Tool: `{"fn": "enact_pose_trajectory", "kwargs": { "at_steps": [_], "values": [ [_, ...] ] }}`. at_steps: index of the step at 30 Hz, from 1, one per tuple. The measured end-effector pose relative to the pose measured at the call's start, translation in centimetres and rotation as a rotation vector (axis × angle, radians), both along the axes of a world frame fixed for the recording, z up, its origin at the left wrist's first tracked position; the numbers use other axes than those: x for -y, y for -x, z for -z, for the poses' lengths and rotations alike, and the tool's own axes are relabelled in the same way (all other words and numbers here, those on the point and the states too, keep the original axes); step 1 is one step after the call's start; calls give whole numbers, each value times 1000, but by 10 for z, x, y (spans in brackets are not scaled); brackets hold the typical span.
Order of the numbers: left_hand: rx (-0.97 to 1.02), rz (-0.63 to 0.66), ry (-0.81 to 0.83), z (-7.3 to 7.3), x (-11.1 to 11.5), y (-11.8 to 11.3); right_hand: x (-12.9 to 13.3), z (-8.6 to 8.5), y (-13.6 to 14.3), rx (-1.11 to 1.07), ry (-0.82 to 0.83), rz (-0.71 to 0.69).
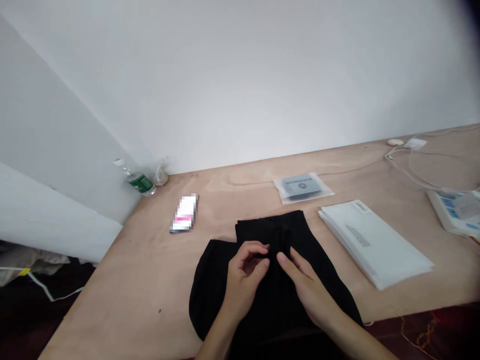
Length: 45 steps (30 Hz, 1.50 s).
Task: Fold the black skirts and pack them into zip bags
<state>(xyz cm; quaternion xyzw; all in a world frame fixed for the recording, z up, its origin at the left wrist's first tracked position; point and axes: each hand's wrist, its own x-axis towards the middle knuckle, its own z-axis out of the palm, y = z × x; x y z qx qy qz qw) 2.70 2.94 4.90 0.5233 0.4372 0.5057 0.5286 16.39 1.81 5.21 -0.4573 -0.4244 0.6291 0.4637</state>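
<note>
A black garment (258, 300) lies folded on the wooden table at the front, its lower part running out of view; I cannot tell what kind of garment it is. My left hand (247, 277) has its fingers curled with the tips at the gathered middle of the cloth. Opposite it, my right hand (309, 287) pinches a fold of the same cloth, thumb on top and the other fingers partly hidden in the fabric. The fingertips of both hands are only a little way apart.
To the right lie a stack of white plastic bags (375, 245) and a sealed packet (303, 187). A phone (185, 213), a bottle (138, 181) and a small clear bag (161, 175) are at the left. White cables (397, 155) trail beside a white-and-blue device (455, 212).
</note>
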Motion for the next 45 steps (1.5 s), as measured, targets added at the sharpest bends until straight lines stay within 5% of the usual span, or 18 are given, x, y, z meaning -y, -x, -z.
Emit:
{"fn": "enact_pose_trajectory", "kwargs": {
  "at_steps": [7,12,16,21,24,27,32,36,41,43,45],
  "values": [
    [-144,-145,126,-11,3,-10,4,3,-11,119,94,88],
    [118,-202,205,-14,5,0,5,-9,-23,-88,256,-32],
    [190,-166,255,-16,6,-2,6,-15,-18,-151,170,-83],
    [236,-172,335,-18,6,15,2,-2,-36,-200,290,94],
    [73,-250,350,-7,6,36,-2,9,-64,-157,352,126],
    [-324,-304,213,8,10,45,-6,19,-81,20,385,134],
    [-908,64,-170,23,20,29,-10,25,-81,266,191,92],
    [-881,-69,-254,20,24,27,-13,19,-84,409,52,-7],
    [-669,-516,-55,5,36,50,-14,5,-93,294,104,-133],
    [-735,-463,-120,4,39,55,-14,2,-93,209,176,-143],
    [-869,-213,-246,9,38,53,-15,1,-91,165,209,-139]
  ]
}}
